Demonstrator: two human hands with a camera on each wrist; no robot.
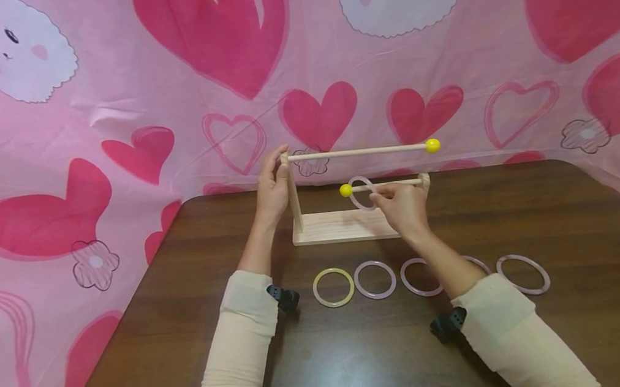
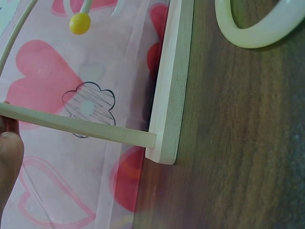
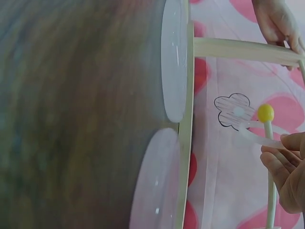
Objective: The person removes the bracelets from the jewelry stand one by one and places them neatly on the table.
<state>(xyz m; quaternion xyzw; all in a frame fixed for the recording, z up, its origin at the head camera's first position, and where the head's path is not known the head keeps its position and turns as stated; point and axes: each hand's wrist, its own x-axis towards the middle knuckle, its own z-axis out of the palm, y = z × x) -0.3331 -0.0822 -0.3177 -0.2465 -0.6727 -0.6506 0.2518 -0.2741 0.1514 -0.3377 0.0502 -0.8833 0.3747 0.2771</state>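
My left hand (image 1: pixel 273 187) grips the top of the left post (image 1: pixel 294 201) of a pale wooden stand (image 1: pixel 346 232). From that post an upper rod (image 1: pixel 356 152) runs right to a yellow ball (image 1: pixel 433 146). A lower rod (image 1: pixel 405 182) points left from the right post and ends in another yellow ball (image 1: pixel 346 190). Between thumb and fingers, my right hand (image 1: pixel 404 210) pinches a pale pink ring (image 3: pixel 261 140), which appears to be around the lower rod just behind its ball. My right hand hides part of the base and right post.
On the dark wooden table (image 1: pixel 346 356), a row of rings lies in front of the stand: a yellow ring (image 1: pixel 335 305), a lilac ring (image 1: pixel 376 297) and several pinkish ones, partly behind my right forearm. A pink heart-patterned cloth (image 1: pixel 184 149) hangs behind the table.
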